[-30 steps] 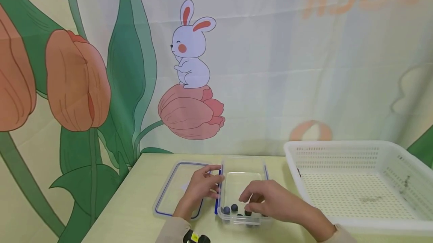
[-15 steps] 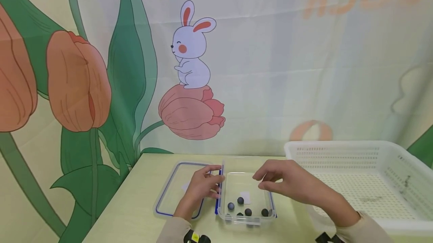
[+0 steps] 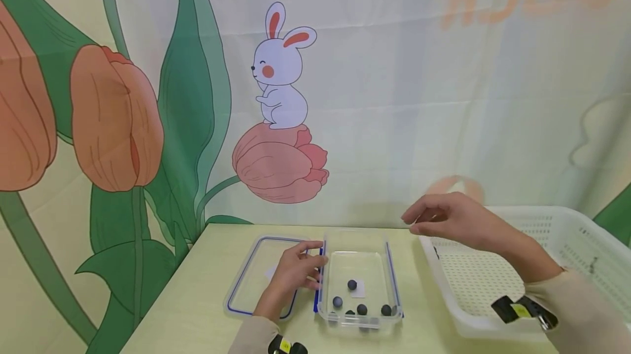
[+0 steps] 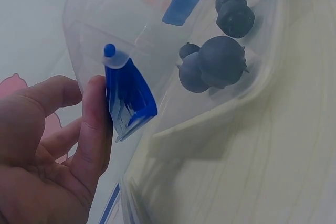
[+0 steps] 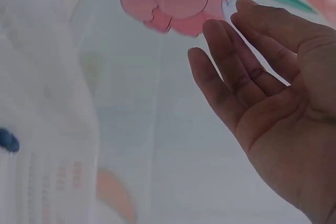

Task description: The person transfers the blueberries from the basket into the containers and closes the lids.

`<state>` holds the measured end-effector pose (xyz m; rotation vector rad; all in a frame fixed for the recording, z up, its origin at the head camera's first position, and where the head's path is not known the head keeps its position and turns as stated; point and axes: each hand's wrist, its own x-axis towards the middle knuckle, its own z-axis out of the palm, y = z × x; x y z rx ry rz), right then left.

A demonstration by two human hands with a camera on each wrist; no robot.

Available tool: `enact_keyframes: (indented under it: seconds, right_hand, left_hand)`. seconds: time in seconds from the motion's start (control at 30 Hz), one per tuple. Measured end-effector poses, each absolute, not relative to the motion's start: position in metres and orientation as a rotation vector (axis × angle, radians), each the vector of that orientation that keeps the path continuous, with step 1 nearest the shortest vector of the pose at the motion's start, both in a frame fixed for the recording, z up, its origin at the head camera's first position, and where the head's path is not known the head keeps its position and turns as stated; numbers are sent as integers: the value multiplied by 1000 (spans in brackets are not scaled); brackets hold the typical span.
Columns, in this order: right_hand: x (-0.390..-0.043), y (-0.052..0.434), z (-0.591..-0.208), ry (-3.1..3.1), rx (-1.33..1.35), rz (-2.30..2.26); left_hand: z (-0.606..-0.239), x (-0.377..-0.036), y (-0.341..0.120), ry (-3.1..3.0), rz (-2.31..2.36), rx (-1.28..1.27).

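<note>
A clear plastic food box (image 3: 358, 320) with blue latches stands on the table, and several blueberries (image 3: 352, 285) lie in it, mostly at its near end. My left hand (image 3: 294, 272) touches the box's left side from outside, its fingertips by the rim and a hanging blue latch (image 4: 128, 95). The left wrist view shows blueberries (image 4: 223, 61) through the clear wall. Raised behind and right of the box, my right hand (image 3: 455, 220) is near the white basket's left edge. Its fingers (image 5: 218, 93) are loosely bent, with nothing visible between them.
A clear lid (image 3: 241, 266) with a blue seal lies left of the box, partly behind my left hand. The large white perforated basket (image 3: 455, 310) stands at the right. A printed curtain (image 3: 374, 124) hangs behind the table (image 3: 187, 299).
My right hand has left the box, rising back and to the right towards the basket. A blueberry has shifted deeper into the box. The left hand has stayed put.
</note>
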<state>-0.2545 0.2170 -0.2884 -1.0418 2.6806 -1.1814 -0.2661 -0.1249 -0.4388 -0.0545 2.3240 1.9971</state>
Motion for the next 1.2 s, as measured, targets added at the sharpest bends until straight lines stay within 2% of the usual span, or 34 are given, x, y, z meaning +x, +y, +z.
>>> enact_keyframes:
  seconds: [0.23,0.5,0.73,1.2]
  right_hand:
    - [-286,252,-301,2764,-958,-1112]
    - [-316,283,-339,2618,-792,-1173]
    - [-338,295,-368,2515,-797,-1132]
    - [-365,296,-404,2446,-934,-956]
  left_hand:
    - [-440,-266,-126,2319,2002,-48]
    - [-440,-267,-125,2323,2003,-45]
    - [-440,-269,-123,2330,2002,-67]
    - [-441,-276,-121,2315,2018,-76]
